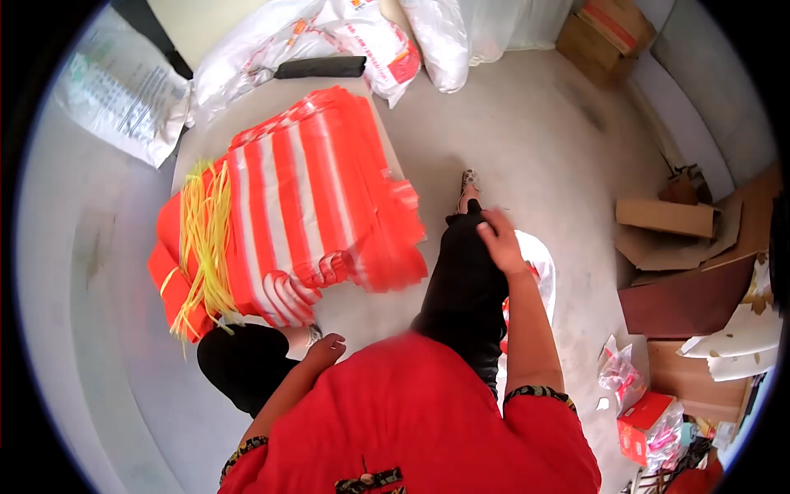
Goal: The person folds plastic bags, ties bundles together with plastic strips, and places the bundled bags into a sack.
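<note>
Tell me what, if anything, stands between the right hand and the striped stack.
The person's own right leg, in black trousers, lies between the right hand and the red-and-white striped stack in this view. Nothing else visible stands there, and the hand could probably pass over the leg.

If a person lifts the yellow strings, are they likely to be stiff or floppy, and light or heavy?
The yellow strings are probably floppy, since they curve loosely over the red and white pile. They are likely light, because each looks thin. They may tangle, as many strands cross.
</note>
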Available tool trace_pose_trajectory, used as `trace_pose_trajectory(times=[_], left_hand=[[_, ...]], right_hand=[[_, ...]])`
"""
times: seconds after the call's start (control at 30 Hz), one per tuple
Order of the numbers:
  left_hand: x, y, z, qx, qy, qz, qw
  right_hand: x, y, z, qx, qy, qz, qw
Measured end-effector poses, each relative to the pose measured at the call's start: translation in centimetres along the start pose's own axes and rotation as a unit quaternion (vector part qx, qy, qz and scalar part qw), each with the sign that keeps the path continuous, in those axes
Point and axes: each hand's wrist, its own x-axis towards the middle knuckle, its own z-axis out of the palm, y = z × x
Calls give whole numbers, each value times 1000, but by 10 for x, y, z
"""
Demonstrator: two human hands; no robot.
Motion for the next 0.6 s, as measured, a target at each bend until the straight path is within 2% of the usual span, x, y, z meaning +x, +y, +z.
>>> trace_pose_trajectory(times=[0.03,0.07,0.17,0.27,0.37,0.6], left_hand=[[0,5,-1,14,3,6,1000],[-4,10,-3,5,-1,5,1000],[-6,19,-5,-2,3,32,999],[-7,24,-10,-9,1,40,999],[-8,32,-13,-41,-7,0,999],[-6,49,-25,36,-43,40,998]], right_hand=[[1,-14,4,-6,-87,9,996],[3,-25,2,0,-93,40,995],[8,-41,-1,-4,-123,43,991],[5,-51,-2,8,-111,53,992],[6,-46,0,-6,-100,35,994],[7,-54,-14,-52,-97,30,994]])
